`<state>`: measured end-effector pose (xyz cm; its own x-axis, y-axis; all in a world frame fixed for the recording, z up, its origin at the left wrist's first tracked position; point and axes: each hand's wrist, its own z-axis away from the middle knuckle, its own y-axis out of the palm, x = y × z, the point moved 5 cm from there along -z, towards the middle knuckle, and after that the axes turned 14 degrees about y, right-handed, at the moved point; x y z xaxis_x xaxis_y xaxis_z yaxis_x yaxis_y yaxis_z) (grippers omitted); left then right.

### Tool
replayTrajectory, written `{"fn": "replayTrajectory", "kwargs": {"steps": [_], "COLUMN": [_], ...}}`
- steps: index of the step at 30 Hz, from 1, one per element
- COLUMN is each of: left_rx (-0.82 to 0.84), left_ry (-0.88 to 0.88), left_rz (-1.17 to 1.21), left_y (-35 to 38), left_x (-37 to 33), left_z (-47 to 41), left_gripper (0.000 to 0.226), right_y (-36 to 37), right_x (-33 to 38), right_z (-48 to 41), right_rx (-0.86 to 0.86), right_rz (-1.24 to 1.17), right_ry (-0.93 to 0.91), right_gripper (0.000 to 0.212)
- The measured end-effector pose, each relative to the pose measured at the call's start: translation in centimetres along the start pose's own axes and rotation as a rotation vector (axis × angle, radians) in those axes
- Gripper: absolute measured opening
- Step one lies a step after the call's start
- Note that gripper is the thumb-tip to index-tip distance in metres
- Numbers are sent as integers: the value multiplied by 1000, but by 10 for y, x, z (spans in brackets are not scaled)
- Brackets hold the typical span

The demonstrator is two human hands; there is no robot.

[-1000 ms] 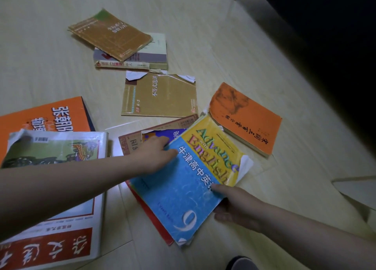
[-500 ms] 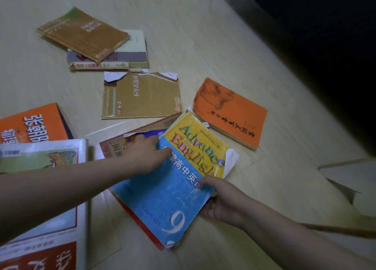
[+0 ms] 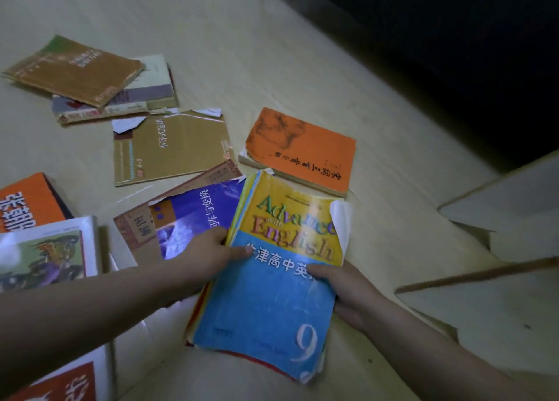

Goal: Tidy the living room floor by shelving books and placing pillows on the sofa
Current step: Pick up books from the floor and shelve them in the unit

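A blue and yellow English textbook (image 3: 272, 294) tops a small stack that both hands hold just above the floor. My left hand (image 3: 208, 255) grips the stack's left edge with the thumb on the cover. My right hand (image 3: 341, 291) grips its right edge. A purple book (image 3: 193, 216) and a brown one (image 3: 136, 231) lie uncovered on the floor to the left. An orange book (image 3: 302, 149) lies beyond the stack, a tan book (image 3: 172, 149) to its left. At the far left two more books (image 3: 90, 80) are piled.
Large books (image 3: 45, 249) lie along the left edge on the pale wood floor (image 3: 242, 53). Dark furniture (image 3: 438, 53) fills the upper right. A pale flat board (image 3: 514, 207) with a brown edge sits at the right.
Both hands have lifted the English textbook stack and turned it more upright, uncovering the purple book beneath. The view has shifted so the floor books sit further left.
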<state>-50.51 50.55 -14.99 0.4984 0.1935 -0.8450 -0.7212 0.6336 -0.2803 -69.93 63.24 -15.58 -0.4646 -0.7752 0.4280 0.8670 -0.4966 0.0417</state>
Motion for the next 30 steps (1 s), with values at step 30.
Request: {"fn": "replayTrajectory", "kwargs": {"steps": [30], "left_rx": [65], "left_ry": [546], "left_rz": [224], "left_y": [58], "left_x": [-110], "left_z": [38], "left_gripper": [49], "right_y": [-68], "right_x": [28], "right_z": [105], "right_rx": [-251], "right_rz": [-219], "right_ry": [-771], "right_gripper": [64]}}
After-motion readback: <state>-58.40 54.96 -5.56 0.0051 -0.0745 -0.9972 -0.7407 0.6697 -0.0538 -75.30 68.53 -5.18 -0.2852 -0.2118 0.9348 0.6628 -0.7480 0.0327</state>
